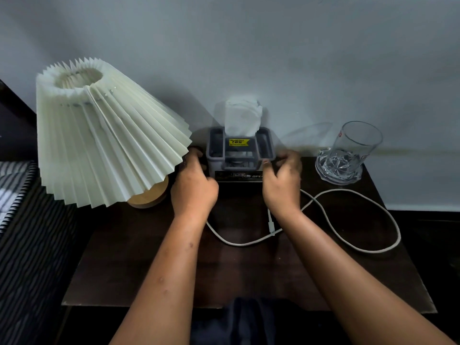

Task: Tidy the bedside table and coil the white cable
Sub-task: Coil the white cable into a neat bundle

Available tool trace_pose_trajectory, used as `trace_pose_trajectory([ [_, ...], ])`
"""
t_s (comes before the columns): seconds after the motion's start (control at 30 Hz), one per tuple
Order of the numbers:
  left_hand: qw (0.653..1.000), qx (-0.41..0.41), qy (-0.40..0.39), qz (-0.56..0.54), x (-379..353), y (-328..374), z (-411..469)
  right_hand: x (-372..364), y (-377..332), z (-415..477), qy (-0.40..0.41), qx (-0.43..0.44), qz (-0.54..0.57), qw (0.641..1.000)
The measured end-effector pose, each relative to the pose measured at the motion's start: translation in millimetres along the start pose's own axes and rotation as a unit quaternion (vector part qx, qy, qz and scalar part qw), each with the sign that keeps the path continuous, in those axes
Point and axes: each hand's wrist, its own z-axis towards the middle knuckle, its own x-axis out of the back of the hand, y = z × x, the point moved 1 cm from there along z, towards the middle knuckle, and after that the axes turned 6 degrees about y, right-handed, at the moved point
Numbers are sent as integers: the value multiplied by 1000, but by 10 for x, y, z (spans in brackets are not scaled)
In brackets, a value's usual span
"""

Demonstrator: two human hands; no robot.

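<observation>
A dark wooden bedside table (129, 265) is seen from above, its far edge set against a pale wall (273, 46) and its near edge close to the viewer. The broad near half of the top is bare, crossed only by the two forearms. A grey tissue holder (240, 151) stands at the far middle, just beside the wall, and is gripped from both sides: the left hand (194, 188) is closed on its left side, the right hand (282, 180) curled around its right side, thumb on the rim. A pleated lamp (104, 135) crowds the far left corner, its shade tilted, and a clear glass (346, 155) lies tipped near the far right edge. The white cable (348, 215) is spread loosely over the right half of the top, its long axis running left to right; its loop reaches near the right edge, and its plug end (271, 226) points toward the near edge between the wrists.
</observation>
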Motion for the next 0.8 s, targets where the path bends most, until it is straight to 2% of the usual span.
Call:
trace_pose_trajectory([
  [0.03, 1000, 14, -15, -2, 5, -28, 13, 9, -18, -47, -30, 10, -4, 999],
  [0.1, 999, 30, -45, 8, 32, -69, 18, -12, -62, -170, -168, 21, -66, 983],
  [0.17, 996, 32, -78, 35, 66, -91, 7, -48, -91, -338, -311, 66, -161, 934],
  [0.23, 988, 26, -133, 76, 90, -115, -11, -64, -94, -517, -393, 125, -263, 872],
  [0.3, 974, 4, -200, 110, 102, -120, -42, -61, -68, -660, -429, 169, -338, 820],
  [0.33, 965, -15, -231, 126, 107, -113, -63, -52, -44, -718, -435, 184, -354, 807],
  [0.47, 937, -56, -300, 173, 158, -69, -181, 76, -9, -844, -422, 226, -391, 786],
  [0.53, 925, -65, -334, 169, 194, -68, -256, 217, -14, -832, -400, 220, -391, 799],
  [0.6, 920, -72, -362, 128, 223, -58, -331, 409, -53, -773, -375, 185, -359, 834],
  [0.73, 945, -134, -300, -6, 271, 128, -481, 826, -156, -686, -255, 175, -244, 919],
  [0.8, 936, -122, -310, -111, 293, 272, -603, 1018, -173, -669, -179, 198, -175, 948],
])
